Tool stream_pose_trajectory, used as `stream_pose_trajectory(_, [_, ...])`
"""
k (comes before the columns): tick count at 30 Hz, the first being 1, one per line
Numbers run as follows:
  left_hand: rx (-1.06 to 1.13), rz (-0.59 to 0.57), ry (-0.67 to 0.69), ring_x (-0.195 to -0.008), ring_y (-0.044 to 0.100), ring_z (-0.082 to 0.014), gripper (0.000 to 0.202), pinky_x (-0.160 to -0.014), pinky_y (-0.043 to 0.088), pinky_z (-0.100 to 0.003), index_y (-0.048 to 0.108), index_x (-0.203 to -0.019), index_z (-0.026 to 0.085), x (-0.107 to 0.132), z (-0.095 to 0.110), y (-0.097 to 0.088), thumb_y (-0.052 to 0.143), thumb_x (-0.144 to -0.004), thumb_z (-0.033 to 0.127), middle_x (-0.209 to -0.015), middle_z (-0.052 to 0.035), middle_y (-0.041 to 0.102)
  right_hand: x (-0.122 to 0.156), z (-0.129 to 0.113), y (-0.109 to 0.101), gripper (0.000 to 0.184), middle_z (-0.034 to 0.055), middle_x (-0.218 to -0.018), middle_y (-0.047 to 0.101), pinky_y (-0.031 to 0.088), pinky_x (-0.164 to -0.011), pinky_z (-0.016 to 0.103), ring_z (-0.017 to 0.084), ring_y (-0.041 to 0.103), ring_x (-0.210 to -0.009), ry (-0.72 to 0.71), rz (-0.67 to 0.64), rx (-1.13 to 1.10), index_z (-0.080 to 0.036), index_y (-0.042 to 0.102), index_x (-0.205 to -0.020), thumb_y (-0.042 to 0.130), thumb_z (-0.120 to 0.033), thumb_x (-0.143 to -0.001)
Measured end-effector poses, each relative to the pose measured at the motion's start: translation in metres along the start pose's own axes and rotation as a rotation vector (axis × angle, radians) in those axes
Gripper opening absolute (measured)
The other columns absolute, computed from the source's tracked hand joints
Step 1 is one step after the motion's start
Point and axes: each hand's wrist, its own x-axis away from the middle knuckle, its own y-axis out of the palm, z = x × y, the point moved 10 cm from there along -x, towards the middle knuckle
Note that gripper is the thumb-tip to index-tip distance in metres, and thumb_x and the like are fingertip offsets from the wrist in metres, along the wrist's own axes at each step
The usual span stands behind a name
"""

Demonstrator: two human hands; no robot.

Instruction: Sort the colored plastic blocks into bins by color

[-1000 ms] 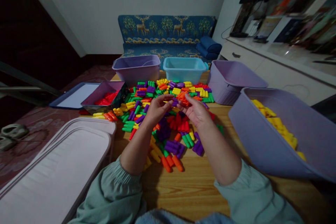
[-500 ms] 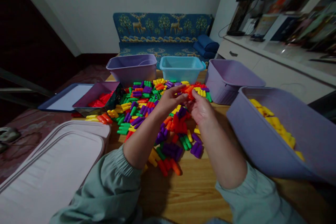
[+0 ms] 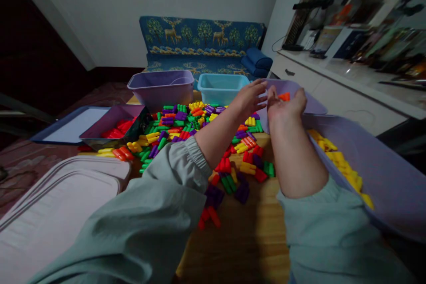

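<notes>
Both my hands are raised over the far right purple bin (image 3: pixel 313 105). My right hand (image 3: pixel 286 106) is curled round an orange block (image 3: pixel 284 96), which shows above its fingers. My left hand (image 3: pixel 250 97) is just left of it, fingers stretched out and apart, holding nothing that I can see. Below my arms a heap of coloured blocks (image 3: pixel 186 128) in red, yellow, green, purple and orange covers the wooden table (image 3: pixel 246 239).
A large purple bin (image 3: pixel 382 173) with yellow blocks stands at the right. At the back are a purple bin (image 3: pixel 159 85) and a light blue bin (image 3: pixel 220 86). A small purple tray (image 3: pixel 115 126) holds red blocks, beside a blue lid (image 3: pixel 71 125). A white lid (image 3: pixel 56 208) lies at near left.
Both hands rose from the block heap and moved right and away, carrying the orange block over the far right purple bin. The view shifted with them.
</notes>
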Motion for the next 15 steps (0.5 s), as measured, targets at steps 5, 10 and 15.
stream_pose_trajectory(5, [-0.349,0.214,0.097,-0.095,0.064,-0.0186,0.046,-0.083,0.049,-0.031,0.056,-0.125,0.015,0.067,0.006,-0.070,0.058,-0.079,0.023,-0.111,-0.0095,0.066,0.058,0.035,-0.001,0.017,0.0062,-0.095,0.066,0.055,-0.062,0.019,0.010,0.067,-0.077,0.229,-0.036,0.079,-0.016,0.057,-0.086,0.049,-0.032,-0.087])
stream_pose_trajectory(10, [-1.030,0.404,0.193,-0.097,0.065,-0.0229,0.034,-0.087,0.048,-0.033,0.068,-0.108,0.011,0.145,0.022,-0.134,0.060,-0.076,0.020,-0.107,-0.0123,0.071,0.089,0.054,0.003,0.018,0.0031,-0.079,0.069,0.049,-0.057,0.021,0.012,0.064,-0.067,0.106,-0.265,0.596,-0.016,0.065,-0.084,0.064,-0.029,-0.072])
stream_pose_trajectory(15, [-1.492,0.437,0.106,-0.088,0.067,-0.0237,0.028,-0.080,0.049,-0.033,0.072,-0.102,0.017,0.176,0.019,-0.158,0.059,-0.078,0.021,-0.095,-0.0090,0.074,0.094,0.056,-0.002,0.015,0.0067,-0.085,0.072,0.049,-0.074,0.031,0.022,0.066,-0.082,-0.145,-0.472,1.502,-0.018,0.071,-0.082,0.064,-0.022,-0.069])
